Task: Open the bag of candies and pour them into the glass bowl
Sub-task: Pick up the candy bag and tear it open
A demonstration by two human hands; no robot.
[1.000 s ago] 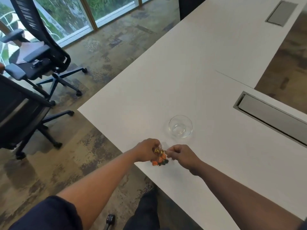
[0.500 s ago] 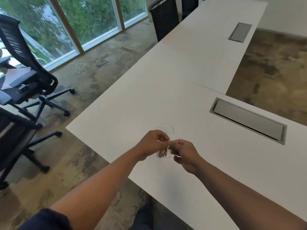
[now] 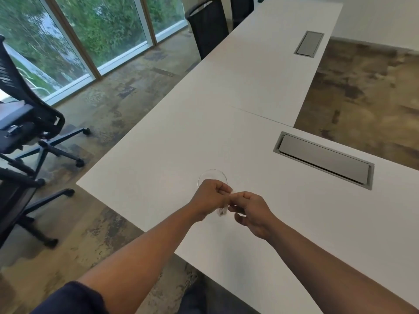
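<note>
Hands lifted, now masking glass bowl (candies blurred)

left sleeve: dark navy, short, ends above my elbow
forearms: both bare
left hand: no glove, no ring seen
right hand: no glove
trousers: dark

Two hands, one bowl, one bag, two hatches.

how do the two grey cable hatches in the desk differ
The near cable hatch is long, looks large, and lies across the view; the far cable hatch looks smaller and shorter and runs away from the camera. Both are grey, shut, and set flush into the white desk.
</note>
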